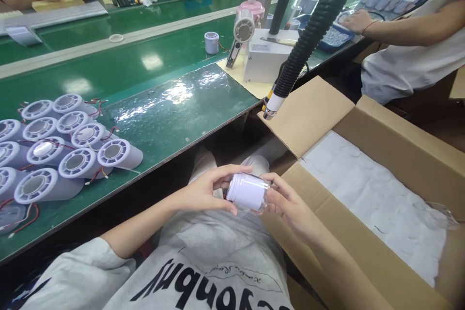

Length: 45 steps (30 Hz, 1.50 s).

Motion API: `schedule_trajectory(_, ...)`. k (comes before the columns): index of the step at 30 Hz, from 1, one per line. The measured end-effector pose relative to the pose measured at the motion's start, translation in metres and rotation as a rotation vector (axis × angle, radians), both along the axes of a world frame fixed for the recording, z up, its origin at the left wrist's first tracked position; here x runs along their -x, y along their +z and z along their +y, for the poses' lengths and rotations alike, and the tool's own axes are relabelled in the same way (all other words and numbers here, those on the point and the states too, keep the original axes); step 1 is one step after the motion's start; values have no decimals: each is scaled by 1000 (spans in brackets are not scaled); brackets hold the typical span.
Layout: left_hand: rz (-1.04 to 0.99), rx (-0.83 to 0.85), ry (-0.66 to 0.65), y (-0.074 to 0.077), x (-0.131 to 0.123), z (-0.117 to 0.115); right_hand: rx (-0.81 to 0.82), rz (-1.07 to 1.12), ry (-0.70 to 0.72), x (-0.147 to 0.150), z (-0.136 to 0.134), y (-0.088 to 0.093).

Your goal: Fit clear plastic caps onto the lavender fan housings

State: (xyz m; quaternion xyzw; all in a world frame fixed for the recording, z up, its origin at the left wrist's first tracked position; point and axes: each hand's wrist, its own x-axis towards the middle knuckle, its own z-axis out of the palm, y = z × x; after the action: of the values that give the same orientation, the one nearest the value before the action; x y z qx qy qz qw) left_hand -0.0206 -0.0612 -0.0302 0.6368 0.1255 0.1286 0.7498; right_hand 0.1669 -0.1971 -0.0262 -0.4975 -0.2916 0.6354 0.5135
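Above my lap I hold a pale lavender cylindrical housing (247, 192) lying on its side, with clear plastic around its right part. The fingers and thumb of my left hand (212, 191) close on its ribbed left end. My right hand (285, 201) grips the clear end from the other side. To the left, several similar housings (74, 162) lie tilted in rows on the green bench, with round grey centres and red and white wires trailing out. What is inside the held housing is hidden.
An open cardboard box (319, 198) with a white sheet (374, 203) inside stands at my right. A black ribbed hose (312, 29) hangs over the bench edge. A single housing (211, 43) and a white box-shaped device (267, 55) stand on the bench (174, 111). Co-workers sit opposite and at right.
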Motion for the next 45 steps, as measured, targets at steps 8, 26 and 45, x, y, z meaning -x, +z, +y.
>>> schedule_trajectory(8, -26, -16, -4, -2, -3, 4, -12, 48, 10, -2, -1, 1)
schedule_trajectory(26, 58, 98, 53, -22, -106, 92, 239, 535, -174, -59, 95, -56)
schedule_trajectory(45, 90, -66, 23, -7, -76, 78, 272, 50, -24, -64, 83, -36)
